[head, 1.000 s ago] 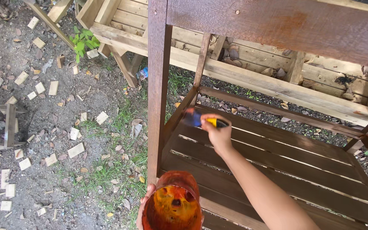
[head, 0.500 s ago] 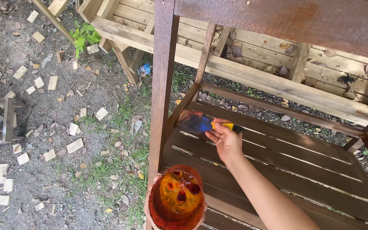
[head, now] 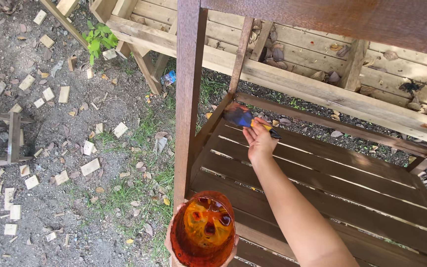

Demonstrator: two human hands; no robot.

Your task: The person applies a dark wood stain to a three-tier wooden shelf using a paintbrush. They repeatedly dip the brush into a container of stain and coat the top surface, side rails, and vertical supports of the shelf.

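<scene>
**Brush on dark slats, orange cup held low**

Seen from above: a tall dark-brown stained wooden frame with a slatted lower shelf (head: pixel 352 198), filling the right half of the view, its thick upright post (head: pixel 188 99) rising toward the camera. Behind it, a pale unstained wooden slatted structure (head: pixel 292 54) with dry brown leaves caught between its boards. To the left, grey gravel ground with patches of grass (head: pixel 50 138), strewn with many small pale wooden offcut blocks (head: pixel 90 166). Near the top left, one small green leafy plant (head: pixel 97 40).

Stretched across the shelf from the lower right, a bare forearm ending in the right hand (head: pixel 259 141), its grip closed around the yellow handle of a blue-and-yellow paintbrush (head: pixel 245 118). Brush head with dark wet bristles (head: pixel 234 114) pressed at the back left corner of the shelf, touching the diagonal brace there, just beside the post.

At the bottom edge, directly below the post, the left hand (head: pixel 201 247), mostly hidden, only fingertips showing on both sides of a translucent orange-red plastic cup (head: pixel 202 230). Grip wrapped around the cup from beneath. Inside the cup, a dark amber liquid, looked at from the open top. Cup held well apart from the brush, near the front edge of the shelf.
</scene>
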